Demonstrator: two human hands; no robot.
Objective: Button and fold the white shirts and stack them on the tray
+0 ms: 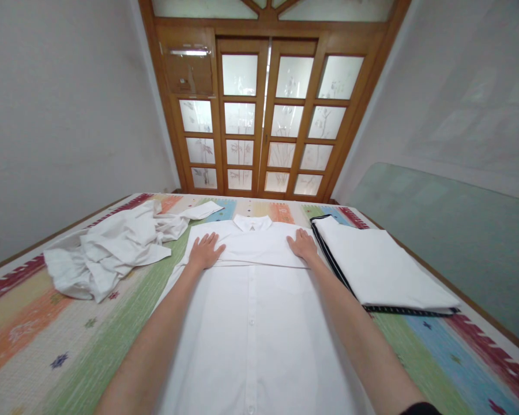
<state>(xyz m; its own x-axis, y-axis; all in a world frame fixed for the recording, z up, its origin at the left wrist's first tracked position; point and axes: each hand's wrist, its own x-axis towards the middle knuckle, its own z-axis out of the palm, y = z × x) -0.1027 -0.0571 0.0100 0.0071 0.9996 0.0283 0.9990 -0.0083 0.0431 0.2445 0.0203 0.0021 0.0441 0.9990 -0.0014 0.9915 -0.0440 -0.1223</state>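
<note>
A white button-up shirt (227, 323) lies face up in front of me, its collar at the far end and its buttons running down the middle. Its sleeves appear to lie folded across the chest. My left hand (206, 251) rests flat on the shirt's upper left, fingers spread. On the upper right, my right hand (303, 244) also presses flat with its fingers stretched out. Neither hand grips anything. The near end of the shirt runs out of view at the bottom.
A crumpled white garment (125, 236) lies to the left. At the right is a folded white cloth (384, 265) over a black-edged layer. Everything lies on a colourful striped bedspread (86, 340). A pale green headboard-like panel (450, 230) stands at right; wooden glazed doors (263, 115) close the far end.
</note>
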